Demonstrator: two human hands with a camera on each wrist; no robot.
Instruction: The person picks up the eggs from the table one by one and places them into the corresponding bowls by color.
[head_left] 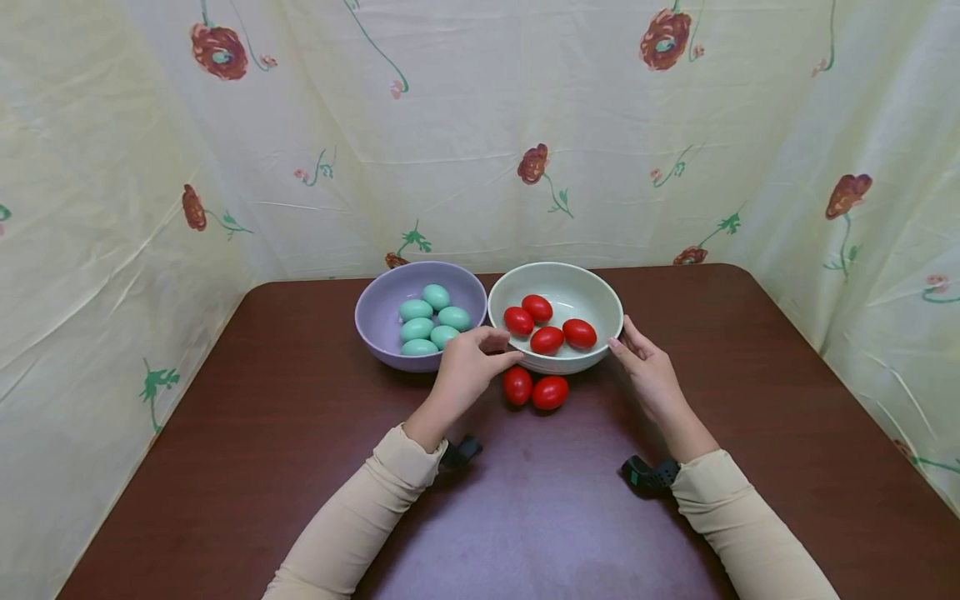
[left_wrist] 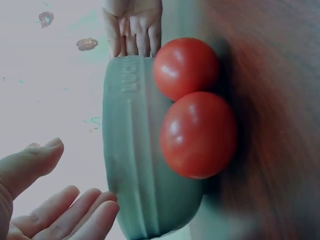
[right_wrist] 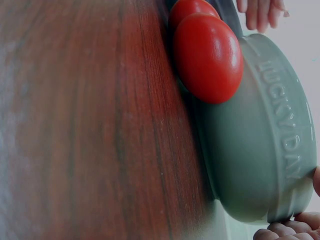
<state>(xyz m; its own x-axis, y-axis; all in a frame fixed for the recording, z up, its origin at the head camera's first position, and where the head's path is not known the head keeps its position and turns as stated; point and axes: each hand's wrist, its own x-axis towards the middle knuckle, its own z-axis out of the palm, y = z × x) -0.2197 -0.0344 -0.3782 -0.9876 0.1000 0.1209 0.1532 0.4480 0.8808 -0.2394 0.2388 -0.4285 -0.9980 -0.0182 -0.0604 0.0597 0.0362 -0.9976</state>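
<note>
A pale green bowl [head_left: 555, 363] with raised lettering on its outer wall holds several glossy red eggs [head_left: 580, 333]. Two more red eggs [left_wrist: 199, 135] lie on the table against its front. My left hand [head_left: 474, 360] is at the bowl's left front rim, thumb and fingers spread apart with nothing between them. On the opposite side, my right hand [head_left: 651, 377] touches the bowl, its thumb by the rim and its fingertips [right_wrist: 287, 229] against the outer wall. Left of the pale green bowl stands a purple bowl [head_left: 375, 337] with several mint-green eggs [head_left: 417, 329] in it.
Both bowls stand side by side near the back edge of the dark brown wooden table [head_left: 247, 433]. Behind and beside the table hangs a pale curtain [head_left: 450, 167] with a flower pattern. Dark straps with small devices [head_left: 649, 475] sit on both wrists.
</note>
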